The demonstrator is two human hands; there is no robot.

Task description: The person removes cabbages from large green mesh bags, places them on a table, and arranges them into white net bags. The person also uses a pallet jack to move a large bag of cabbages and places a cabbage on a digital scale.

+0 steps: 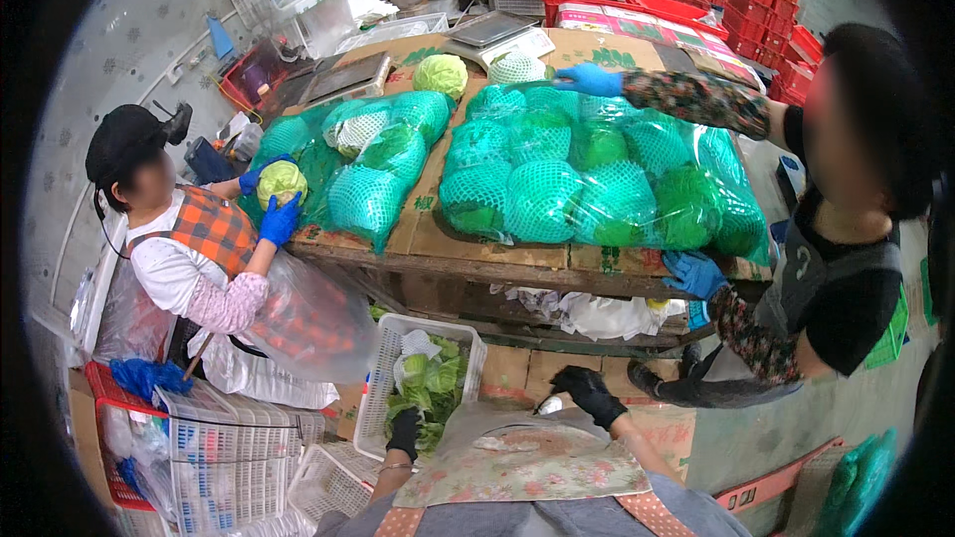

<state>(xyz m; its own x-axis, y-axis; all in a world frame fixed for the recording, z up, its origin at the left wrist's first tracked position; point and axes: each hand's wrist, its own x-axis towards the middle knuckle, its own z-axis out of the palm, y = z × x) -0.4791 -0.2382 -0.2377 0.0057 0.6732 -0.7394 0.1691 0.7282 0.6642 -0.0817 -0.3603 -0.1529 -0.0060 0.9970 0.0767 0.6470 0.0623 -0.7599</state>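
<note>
In a black glove, my left hand reaches over a white plastic crate of green cabbage leaves; whether it grips a leaf cannot be made out. My right hand, also black-gloved, is in front of my floral apron with its fingers bent. A small dark tool with a shiny part lies at its fingers, apparently a knife. Beyond the crate, a cardboard-covered table bears clear green bags of cabbages in foam nets. A bare cabbage and a netted one sit behind the bags.
At the left, a person in blue gloves holds a cabbage. Another person at the right has one blue-gloved hand at the table edge, the other above the bags. White crates stand lower left. A weighing scale is at the table's back.
</note>
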